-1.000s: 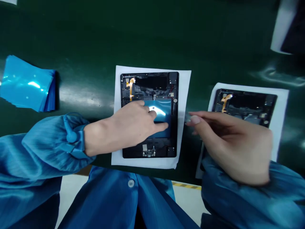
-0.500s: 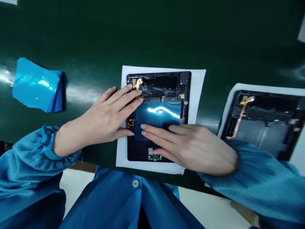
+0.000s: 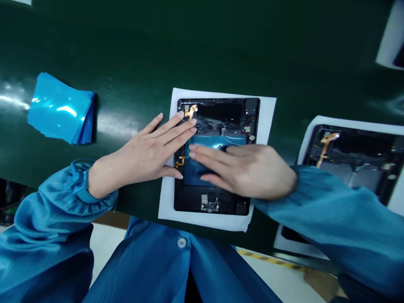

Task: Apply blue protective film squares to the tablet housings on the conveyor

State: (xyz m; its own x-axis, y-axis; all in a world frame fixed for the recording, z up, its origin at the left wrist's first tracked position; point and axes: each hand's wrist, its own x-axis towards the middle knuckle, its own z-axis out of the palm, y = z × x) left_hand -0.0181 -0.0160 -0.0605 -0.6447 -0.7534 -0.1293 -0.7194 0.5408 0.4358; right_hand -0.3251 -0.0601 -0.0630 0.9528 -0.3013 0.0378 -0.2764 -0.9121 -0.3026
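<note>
An opened tablet (image 3: pixel 221 204) lies on a white sheet (image 3: pixel 267 122), its circuit parts and gold flex cables showing. A shiny blue film (image 3: pixel 198 179) covers the middle of the tablet. My left hand (image 3: pixel 148 153) rests with fingers spread over the tablet's left edge, fingertips on its upper left part and thumb lower down. My right hand (image 3: pixel 246 168) lies across the blue film, its first fingers stretched out flat near the film's left side; it is slightly blurred. That hand hides part of the film and the tablet's right edge.
A stack of blue film sheets (image 3: pixel 59 111) sits at left on the dark green table (image 3: pixel 195 46). To the right, another opened tablet (image 3: pixel 360 151) lies on white sheeting, partly behind my right sleeve. Part of a further white sheet (image 3: pixel 386 42) shows at upper right.
My right hand has slid up over the blue film, away from the tablet's lower part. My left hand stays on the tablet's left edge. The whole view has shifted slightly.
</note>
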